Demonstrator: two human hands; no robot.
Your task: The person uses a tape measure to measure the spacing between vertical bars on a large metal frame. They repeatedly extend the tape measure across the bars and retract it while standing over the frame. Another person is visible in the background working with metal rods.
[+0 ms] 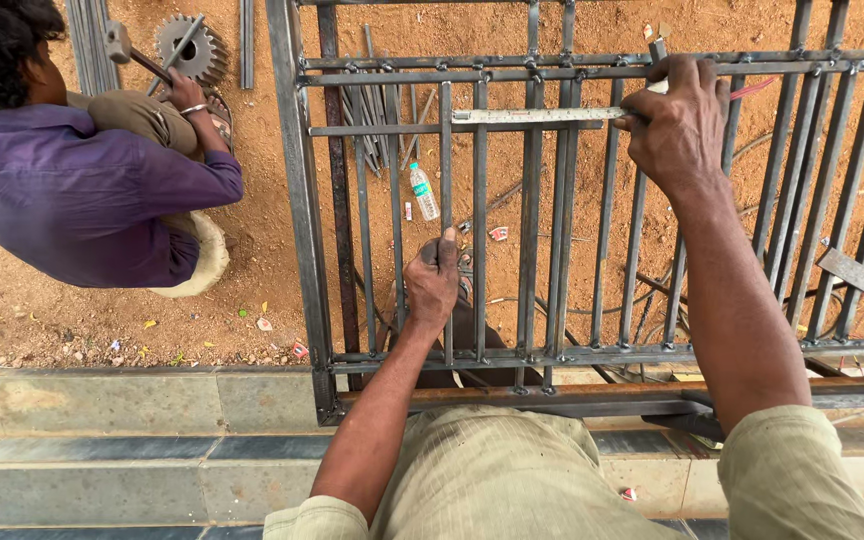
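Steel grille (552, 200) looks heavy and rigid; left hand (432, 280) clamped round a bar (446, 170), right hand (677, 125) pinching a ruler (537, 116).

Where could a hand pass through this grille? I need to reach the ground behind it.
The widest gaps lie between the grey steel bars separating the left hand from the right hand. Bars crowd together at the far right; a clear plastic bottle lies beyond the left gaps.
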